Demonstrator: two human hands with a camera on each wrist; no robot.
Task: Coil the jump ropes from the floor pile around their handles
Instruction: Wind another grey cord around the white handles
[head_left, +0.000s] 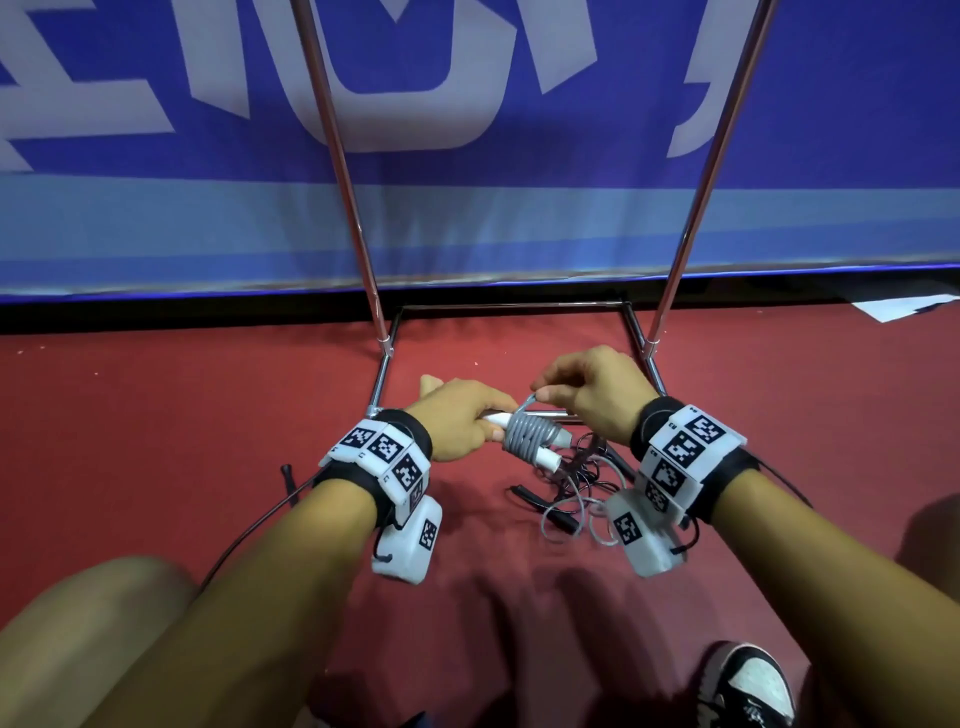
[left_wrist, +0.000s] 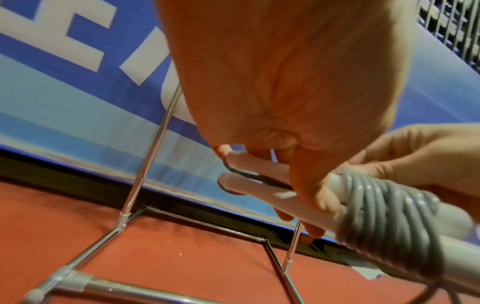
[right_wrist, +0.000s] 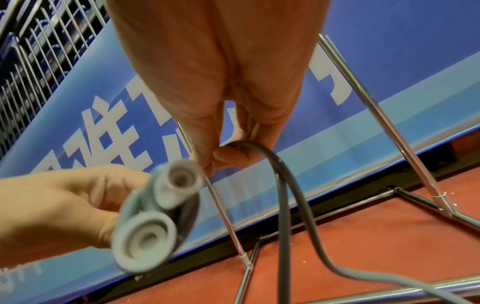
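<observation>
gripping handles (head_left: 545, 453), left hand (head_left: 457, 418) hiding their ends

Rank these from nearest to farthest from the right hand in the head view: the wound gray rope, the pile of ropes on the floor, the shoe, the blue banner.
1. Gray rope: pinched by the right hand, to its left.
2. Pile: on the floor just beneath.
3. Shoe and banner: both far off, shoe at bottom right, banner behind; too close to call.

Two hands: left hand (head_left: 457, 421), right hand (head_left: 592, 392). Two white handles (head_left: 545, 452), side by side, one grey coil (head_left: 527, 434) around both. One tangled rope pile (head_left: 576, 488) on floor; rope number there cannot tell. One metal stand (head_left: 358, 218), two slanted poles. One shoe (head_left: 748, 686). One banner (head_left: 156, 234).
</observation>
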